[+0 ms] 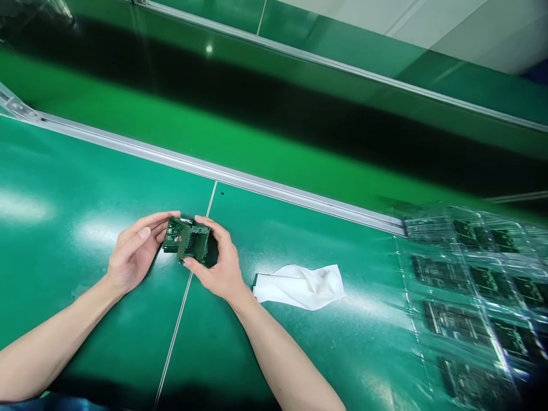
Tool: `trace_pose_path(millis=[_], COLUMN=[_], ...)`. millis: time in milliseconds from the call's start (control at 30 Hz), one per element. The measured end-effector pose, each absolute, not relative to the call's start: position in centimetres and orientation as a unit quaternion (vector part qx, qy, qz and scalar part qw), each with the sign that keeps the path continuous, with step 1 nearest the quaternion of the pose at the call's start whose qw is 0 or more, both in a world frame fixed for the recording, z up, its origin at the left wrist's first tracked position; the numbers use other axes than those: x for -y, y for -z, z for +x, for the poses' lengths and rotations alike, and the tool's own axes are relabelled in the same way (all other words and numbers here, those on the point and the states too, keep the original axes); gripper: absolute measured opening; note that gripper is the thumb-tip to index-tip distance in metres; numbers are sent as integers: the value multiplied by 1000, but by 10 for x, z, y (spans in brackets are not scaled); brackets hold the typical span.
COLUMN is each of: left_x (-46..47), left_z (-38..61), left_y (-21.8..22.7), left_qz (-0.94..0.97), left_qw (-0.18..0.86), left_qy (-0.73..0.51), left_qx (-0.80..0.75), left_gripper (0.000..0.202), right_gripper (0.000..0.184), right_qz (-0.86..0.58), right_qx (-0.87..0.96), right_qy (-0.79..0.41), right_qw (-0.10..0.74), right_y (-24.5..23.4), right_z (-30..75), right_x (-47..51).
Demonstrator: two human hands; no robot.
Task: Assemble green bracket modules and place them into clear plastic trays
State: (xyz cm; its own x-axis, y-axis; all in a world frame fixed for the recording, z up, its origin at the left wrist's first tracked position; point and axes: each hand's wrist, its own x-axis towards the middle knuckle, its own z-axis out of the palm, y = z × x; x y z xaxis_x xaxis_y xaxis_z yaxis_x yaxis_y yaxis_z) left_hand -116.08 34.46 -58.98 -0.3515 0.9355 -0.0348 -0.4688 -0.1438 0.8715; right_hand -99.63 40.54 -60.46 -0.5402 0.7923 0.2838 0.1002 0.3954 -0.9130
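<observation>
A small stack of green circuit boards (186,240) is held just above the green tabletop. My right hand (221,262) grips its right side, thumb at the near edge and fingers at the far edge. On the other side, my left hand (135,251) is open, fingers stretched toward the stack with their tips at its left far corner. Its thumb points up, apart from the boards. Whether the left fingertips press on the stack, I cannot tell. A crumpled white cloth (302,287) lies to the right of my right forearm, with a dark edge showing at its left end.
Clear plastic trays (466,302) with several dark green boards in their compartments stand at the right. A metal rail (222,174) runs along the far edge of the green tabletop (107,200). A pale seam crosses the tabletop beneath the boards.
</observation>
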Motion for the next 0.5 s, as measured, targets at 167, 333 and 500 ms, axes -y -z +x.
trace_pose_path(millis=[167, 333, 500], left_x=[-344, -344, -344], left_z=[-1159, -1159, -1159], left_y=[590, 587, 588], left_qz=[266, 248, 242], left_qw=[479, 493, 504], left_qy=[-716, -709, -694], left_qx=[-431, -440, -453], left_gripper=[29, 27, 28], right_gripper=[59, 59, 59], right_qz=[-284, -279, -272], right_qx=[720, 730, 767], right_qy=[-514, -500, -413], right_qw=[369, 373, 410], right_y=[607, 606, 607], right_z=[-996, -997, -998], right_x=[-407, -407, -405])
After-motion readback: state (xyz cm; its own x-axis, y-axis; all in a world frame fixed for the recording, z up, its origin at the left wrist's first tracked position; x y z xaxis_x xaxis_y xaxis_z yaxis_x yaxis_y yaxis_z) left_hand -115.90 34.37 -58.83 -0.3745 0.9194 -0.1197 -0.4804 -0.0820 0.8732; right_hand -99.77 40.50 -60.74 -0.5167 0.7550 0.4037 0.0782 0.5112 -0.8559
